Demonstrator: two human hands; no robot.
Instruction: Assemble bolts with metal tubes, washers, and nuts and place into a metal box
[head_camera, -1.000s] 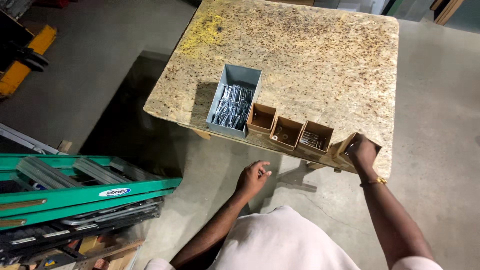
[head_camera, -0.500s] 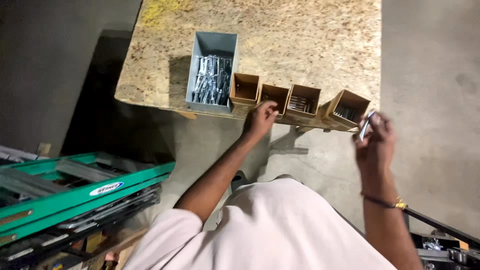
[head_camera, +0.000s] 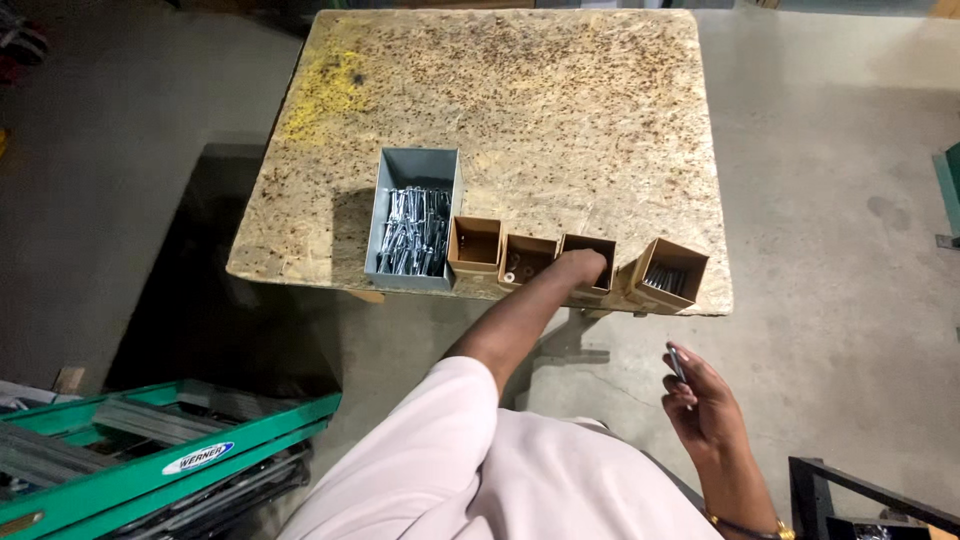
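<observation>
My left hand (head_camera: 583, 266) reaches into the third of a row of small brown cardboard boxes (head_camera: 590, 244) at the near edge of a chipboard table (head_camera: 520, 110); its fingers are hidden inside the box. My right hand (head_camera: 703, 408) is held below the table's edge, off to the right, pinching a small metal bolt (head_camera: 677, 362) between its fingertips. The rightmost box (head_camera: 668, 272) sits angled and holds dark metal parts. A grey metal bin (head_camera: 418, 162) full of shiny long bolts stands left of the row.
Two more brown boxes (head_camera: 475, 245) stand between the bin and my left hand. A green ladder (head_camera: 150, 460) lies on the concrete floor at lower left. A black metal frame (head_camera: 850, 495) stands at lower right.
My left hand has moved from the table's edge into the third box. My right hand has dropped lower and away from the rightmost box, still holding the bolt. The view has shifted.
</observation>
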